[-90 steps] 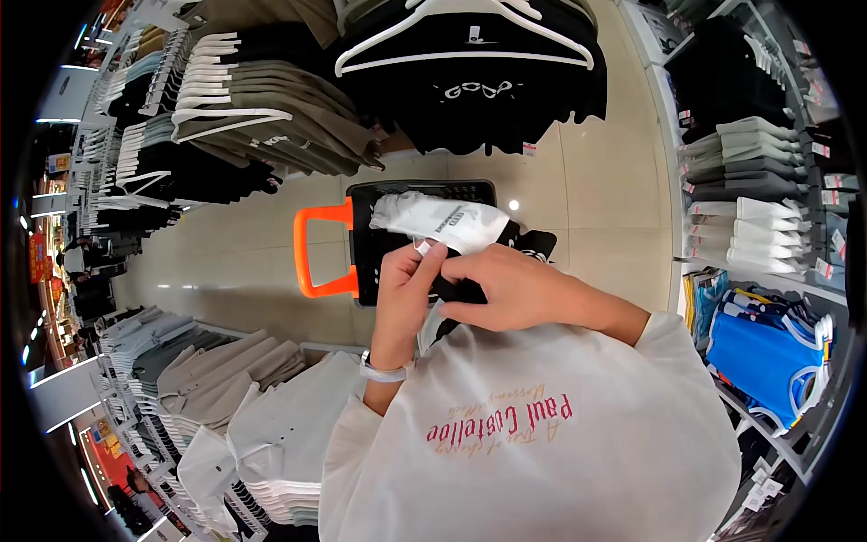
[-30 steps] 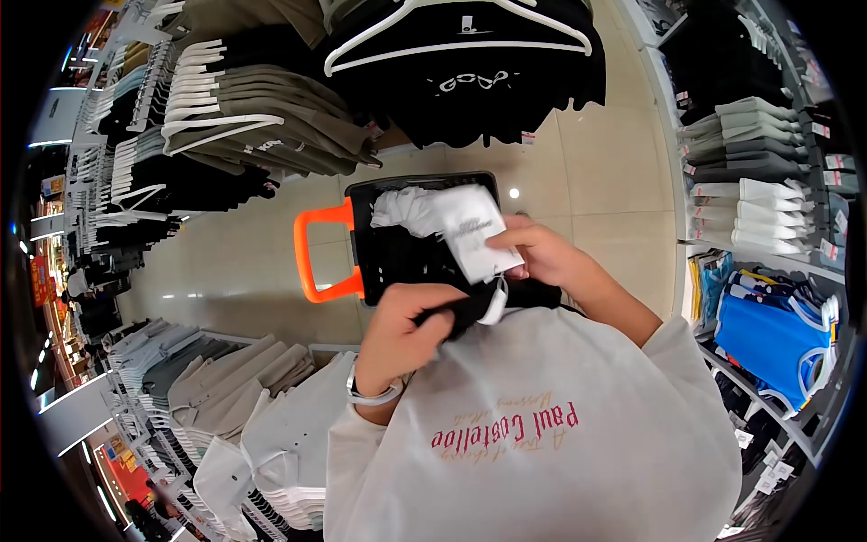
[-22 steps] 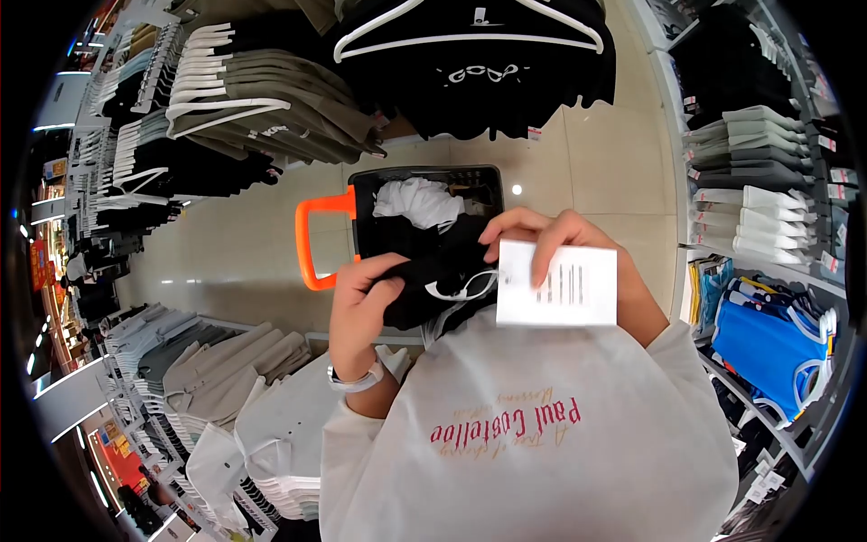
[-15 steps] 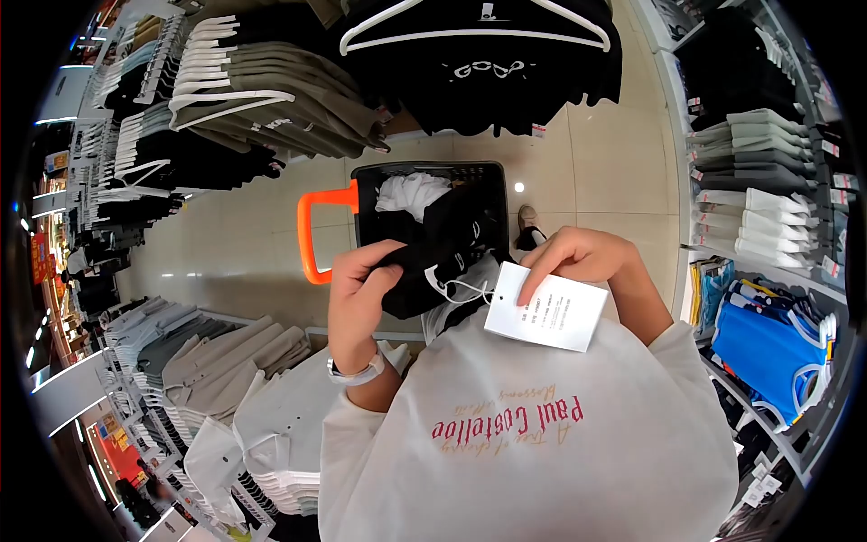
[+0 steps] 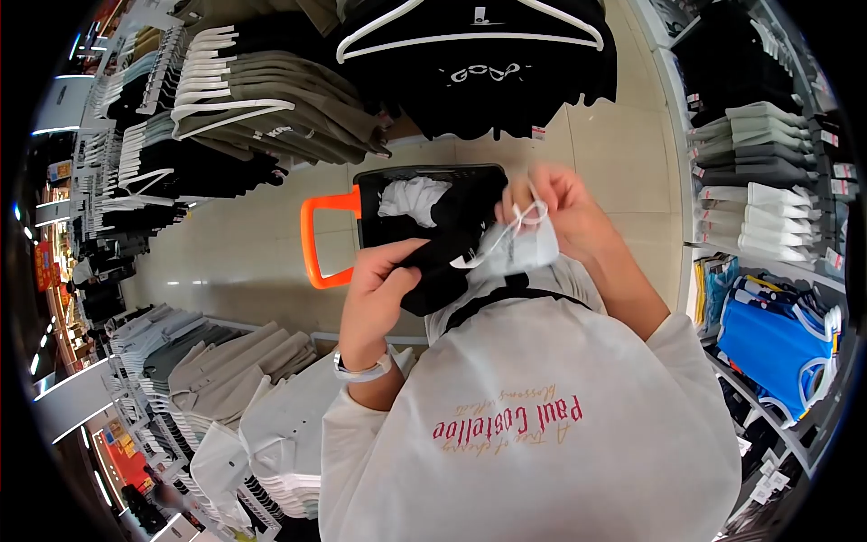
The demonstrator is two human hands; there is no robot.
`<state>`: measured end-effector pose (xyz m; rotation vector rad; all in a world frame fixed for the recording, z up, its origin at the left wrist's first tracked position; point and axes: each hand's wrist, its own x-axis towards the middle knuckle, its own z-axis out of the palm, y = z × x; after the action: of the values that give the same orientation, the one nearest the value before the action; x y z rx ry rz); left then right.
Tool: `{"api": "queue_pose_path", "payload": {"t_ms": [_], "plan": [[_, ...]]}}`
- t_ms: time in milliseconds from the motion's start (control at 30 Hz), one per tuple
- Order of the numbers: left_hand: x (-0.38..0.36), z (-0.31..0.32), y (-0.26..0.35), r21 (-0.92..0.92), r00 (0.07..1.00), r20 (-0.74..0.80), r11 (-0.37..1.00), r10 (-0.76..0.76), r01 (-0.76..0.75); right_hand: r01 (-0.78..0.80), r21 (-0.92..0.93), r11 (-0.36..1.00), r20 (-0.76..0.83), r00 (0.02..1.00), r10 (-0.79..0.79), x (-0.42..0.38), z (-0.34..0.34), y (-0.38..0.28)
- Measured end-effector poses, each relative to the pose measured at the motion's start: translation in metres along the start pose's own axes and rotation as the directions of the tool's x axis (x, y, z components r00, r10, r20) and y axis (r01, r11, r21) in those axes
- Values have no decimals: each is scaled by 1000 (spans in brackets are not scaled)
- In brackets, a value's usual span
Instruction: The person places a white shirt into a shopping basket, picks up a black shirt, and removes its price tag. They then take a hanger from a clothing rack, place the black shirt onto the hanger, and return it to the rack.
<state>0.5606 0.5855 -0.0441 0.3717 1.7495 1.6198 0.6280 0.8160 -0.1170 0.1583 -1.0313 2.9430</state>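
My left hand, with a pale watch on the wrist, is closed on a black garment with small white marks. The garment hangs at the near side of a dark shopping basket with an orange handle. My right hand is closed on the white cord of a price tag, its fingers somewhat blurred. Below those fingers hangs the white tag, smeared by motion. A crumpled white cloth lies inside the basket beside more black fabric.
Black T-shirts on a white hanger hang ahead. Olive shirts hang at upper left, light shirts at lower left. Shelves on the right hold folded clothes and a blue garment. Tiled floor runs between the racks.
My right hand has moved up and away from my chest, shifting from the tag's face to its cord. The tag has swung upward and blurred. My left hand has shifted slightly right, still gripping the garment.
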Motion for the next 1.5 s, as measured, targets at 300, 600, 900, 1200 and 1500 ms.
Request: {"api": "queue_pose_path", "payload": {"t_ms": [300, 600, 900, 1200, 1500], "plan": [[-5, 15, -1, -197, 994, -107, 980, -17, -4, 235, -307, 922, -81, 959, -271, 15, 5, 23], [-6, 23, 0, -288, 985, -146, 957, -89, 43, 194, -343, 919, -133, 958, -252, 0, 4, 8], [-9, 18, -1, -217, 997, -39, 974, -74, 64, 120, -432, 894, -169, 963, -211, 13, -1, 16], [-11, 16, 7, -110, 1000, -11, 994, -28, 27, -69, -997, 40, -71, 996, -52, 4, -7, 22], [-6, 12, 14, 52, 991, 131, 998, -28, 22, 93, -994, 55, 92, 996, -19, 15, 3, -25]]}}
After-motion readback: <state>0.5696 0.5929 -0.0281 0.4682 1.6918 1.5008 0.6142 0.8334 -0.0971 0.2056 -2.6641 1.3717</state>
